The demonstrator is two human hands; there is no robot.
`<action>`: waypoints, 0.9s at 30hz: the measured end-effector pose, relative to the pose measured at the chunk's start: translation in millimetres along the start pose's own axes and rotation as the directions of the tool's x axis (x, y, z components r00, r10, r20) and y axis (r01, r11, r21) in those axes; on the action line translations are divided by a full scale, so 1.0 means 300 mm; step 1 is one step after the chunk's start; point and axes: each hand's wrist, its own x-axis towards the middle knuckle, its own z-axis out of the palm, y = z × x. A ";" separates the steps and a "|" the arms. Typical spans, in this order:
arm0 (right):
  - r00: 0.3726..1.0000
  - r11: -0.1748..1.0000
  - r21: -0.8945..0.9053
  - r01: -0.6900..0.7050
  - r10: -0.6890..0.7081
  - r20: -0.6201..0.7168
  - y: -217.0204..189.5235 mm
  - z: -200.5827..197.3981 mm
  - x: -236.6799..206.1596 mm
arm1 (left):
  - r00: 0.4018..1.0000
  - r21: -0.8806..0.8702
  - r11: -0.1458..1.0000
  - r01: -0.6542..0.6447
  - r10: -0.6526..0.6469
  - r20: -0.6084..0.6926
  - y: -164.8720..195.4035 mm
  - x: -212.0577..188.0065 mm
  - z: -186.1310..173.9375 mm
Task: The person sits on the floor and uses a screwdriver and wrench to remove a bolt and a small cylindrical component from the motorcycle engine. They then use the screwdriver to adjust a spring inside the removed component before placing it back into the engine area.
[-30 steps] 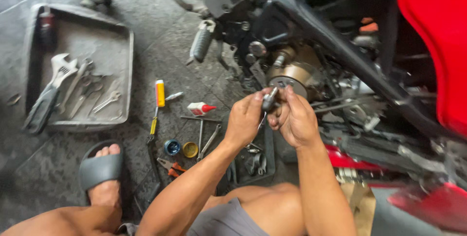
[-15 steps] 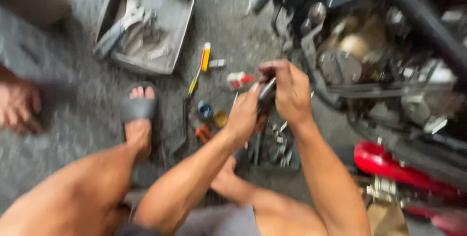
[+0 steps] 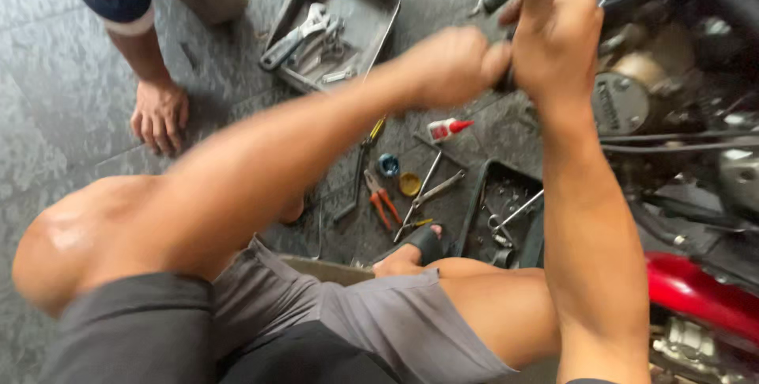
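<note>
Nearest the camera, the person's bent knees in grey shorts fill the lower frame, closer and larger than half a second ago, when the view sat further back. Both forearms now reach up and away. The left hand (image 3: 451, 64) is curled into a fist, fingers pressed together around a dark tool handle (image 3: 506, 79) that is mostly hidden. The right hand (image 3: 557, 32) has risen since the earlier frame and grips the same handle just above, fingers closed tight, right beside the round metal engine cover (image 3: 621, 103) of the motorcycle.

On the grey stone floor (image 3: 71, 75) below lie red-handled pliers (image 3: 382, 204), a blue cap (image 3: 388, 164), a yellow cap (image 3: 409, 184) and a small white tube with a red tip (image 3: 447, 128). A shallow black tray (image 3: 474, 202) holds small metal parts and scissors. Farther off, a grey metal tray (image 3: 379, 12) holds wrenches. Another person's hand (image 3: 160, 113) rests flat on the floor at left.
</note>
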 end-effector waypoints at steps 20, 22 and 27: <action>0.546 0.067 0.698 -0.713 0.678 0.493 0.423 1.003 -0.718 | 0.788 -0.344 0.709 0.616 -0.550 0.276 -1.007 -0.223 0.327; 0.523 0.101 0.649 -0.754 0.690 0.501 0.454 1.034 -0.726 | 0.932 -0.077 0.930 0.360 -0.355 0.070 -1.044 -0.234 0.341; 0.502 0.083 0.584 -0.807 0.617 0.606 0.505 1.071 -0.661 | 0.885 -0.459 0.759 0.463 -0.423 0.193 -1.040 -0.228 0.274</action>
